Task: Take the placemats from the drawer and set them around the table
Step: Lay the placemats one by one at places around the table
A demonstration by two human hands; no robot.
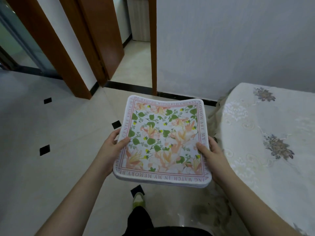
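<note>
A stack of square floral placemats, white with a pink lettered border, hangs level in front of me above the floor. My left hand grips its left edge, thumb on top and fingers beneath. My right hand grips the right edge the same way. The round table, draped in a cream embroidered cloth, stands just to the right of the stack. No drawer is in view.
Pale floor tiles with small black diamond inlays stretch to the left and ahead. A doorway with a brown wooden frame opens straight ahead, and more brown door frames stand at the left. My foot shows below the stack.
</note>
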